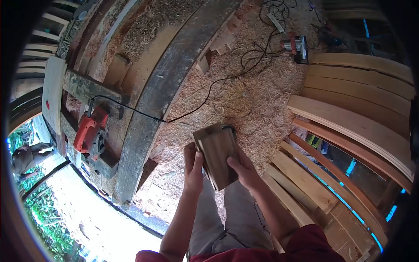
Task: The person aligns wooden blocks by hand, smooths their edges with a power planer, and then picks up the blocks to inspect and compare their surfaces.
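Between my two hands, in front of my legs, is a short stack of wooden blocks with a brown grained top face. My left hand grips its left side, the thumb lying along the edge. On the right side my right hand holds it, with the thumb pressed on the top face. The fingers under the wood are mostly hidden. A small dark rounded thing shows just behind the upper right corner of the stack.
A red power planer rests on the bench at left, its black cord crossing the long beam. Wood shavings cover the floor. Another power tool lies at upper right. Boards are stacked at right.
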Tool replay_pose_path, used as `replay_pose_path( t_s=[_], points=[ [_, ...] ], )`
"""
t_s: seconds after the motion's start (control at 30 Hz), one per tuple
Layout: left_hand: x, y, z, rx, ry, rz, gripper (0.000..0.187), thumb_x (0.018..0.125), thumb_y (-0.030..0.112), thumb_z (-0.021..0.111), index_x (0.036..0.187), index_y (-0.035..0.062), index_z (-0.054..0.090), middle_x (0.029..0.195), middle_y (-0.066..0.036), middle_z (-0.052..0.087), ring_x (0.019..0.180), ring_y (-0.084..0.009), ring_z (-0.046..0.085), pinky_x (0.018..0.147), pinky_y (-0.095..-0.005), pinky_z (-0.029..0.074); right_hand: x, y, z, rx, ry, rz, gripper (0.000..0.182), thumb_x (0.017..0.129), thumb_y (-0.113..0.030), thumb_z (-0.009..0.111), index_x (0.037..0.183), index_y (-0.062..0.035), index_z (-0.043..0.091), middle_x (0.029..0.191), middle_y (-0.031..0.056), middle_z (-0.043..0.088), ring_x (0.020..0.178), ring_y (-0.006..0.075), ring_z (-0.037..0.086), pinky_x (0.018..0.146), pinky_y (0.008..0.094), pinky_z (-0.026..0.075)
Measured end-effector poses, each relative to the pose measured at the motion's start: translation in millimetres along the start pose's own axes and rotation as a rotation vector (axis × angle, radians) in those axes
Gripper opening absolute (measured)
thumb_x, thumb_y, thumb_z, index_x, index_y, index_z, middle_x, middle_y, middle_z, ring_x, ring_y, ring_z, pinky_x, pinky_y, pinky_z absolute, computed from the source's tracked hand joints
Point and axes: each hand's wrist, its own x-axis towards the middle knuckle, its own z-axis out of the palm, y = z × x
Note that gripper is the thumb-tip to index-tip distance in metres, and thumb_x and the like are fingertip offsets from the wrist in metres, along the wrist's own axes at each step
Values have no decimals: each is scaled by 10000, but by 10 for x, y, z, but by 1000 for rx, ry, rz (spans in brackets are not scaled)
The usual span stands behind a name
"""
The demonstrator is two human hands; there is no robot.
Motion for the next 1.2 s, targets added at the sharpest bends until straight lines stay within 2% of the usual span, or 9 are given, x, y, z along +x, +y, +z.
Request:
replay_pose_path(
  t_s=[0.13, 0.27, 0.37, 0.47, 0.57, 0.67, 0.77, 0.97, 1.2],
  points=[
    [211, 138, -1, -170, -14, 195, 430, 1144, 285, 511, 1485, 46, 401, 1365, -99, 550, 1279, -192, 521, 1121, -368, 412, 252, -190, 102, 15, -37, -6, 672, 1122, -274, 600, 1664, 9, 319, 1580, 127, 501, 1467, 191, 443, 1232, 356, 335],
    [427, 382, 64, -481, -6, 49, 417, 1136, 256, 519, 1491, 173, 318, 1426, -90, 499, 1355, -202, 496, 1131, -399, 443, 573, -400, 269, -332, -72, -80, 578, 1156, -267, 505, 1637, 12, 347, 1575, 193, 503, 1458, 209, 467, 1211, 363, 364],
    [549, 701, 117, -586, 26, -15, 441, 1123, 209, 529, 1494, 214, 291, 1424, -94, 499, 1344, -218, 527, 1086, -394, 502, 826, -549, 443, -515, -25, -282, 542, 1159, -243, 450, 1629, 9, 348, 1484, 228, 558, 1389, 264, 539, 1179, 381, 400],
    [739, 932, 73, -576, 57, -25, 488, 1111, 190, 548, 1507, 224, 265, 1410, -115, 511, 1319, -233, 558, 1066, -384, 520, 1043, -797, 556, -541, -47, -164, 530, 1156, -217, 410, 1632, 6, 340, 1414, 244, 571, 1342, 335, 568, 1157, 427, 421],
    [970, 984, -21, -551, 102, 23, 524, 1114, 217, 551, 1532, 228, 234, 1405, -130, 518, 1317, -233, 560, 1073, -381, 512, 1305, -926, 600, -716, -168, -283, 529, 1153, -214, 424, 1628, 7, 348, 1446, 259, 539, 1391, 378, 524, 1172, 453, 413],
    [1188, 991, -115, -539, 141, 41, 536, 1127, 272, 533, 1551, 219, 208, 1420, -138, 508, 1325, -237, 553, 1080, -386, 503, 1514, -1225, 712, -1012, -284, -219, 547, 1172, -216, 397, 1667, -9, 288, 1615, 246, 423, 1519, 282, 410, 1242, 420, 343],
    [1395, 1003, -185, -543, 180, 94, 529, 1145, 348, 485, 1563, 205, 194, 1448, -141, 489, 1332, -247, 550, 1091, -399, 495, 1784, -1221, 831, -885, -377, -302, 653, 1126, -270, 514, 1661, 29, 289, 1592, 279, 430, 1500, 399, 430, 1247, 464, 344],
    [1933, 1243, -362, -669, 223, 107, 576, 1161, 441, 395, 1620, 201, 141, 1516, -165, 461, 1393, -275, 518, 1160, -414, 442, 2403, -1444, 1212, -912, -433, -172, 940, 983, -347, 746, 1674, 43, 242, 1609, 299, 403, 1515, 410, 406, 1252, 486, 337],
    [2520, 1427, -601, -550, 170, 62, 667, 1162, 396, 405, 1689, 120, 103, 1633, -188, 385, 1501, -312, 432, 1249, -429, 346, 3116, -1580, 1322, -1016, -373, -68, 970, 930, -239, 797, 1673, 42, 240, 1613, 299, 404, 1515, 399, 427, 1243, 471, 369]
  ],
)
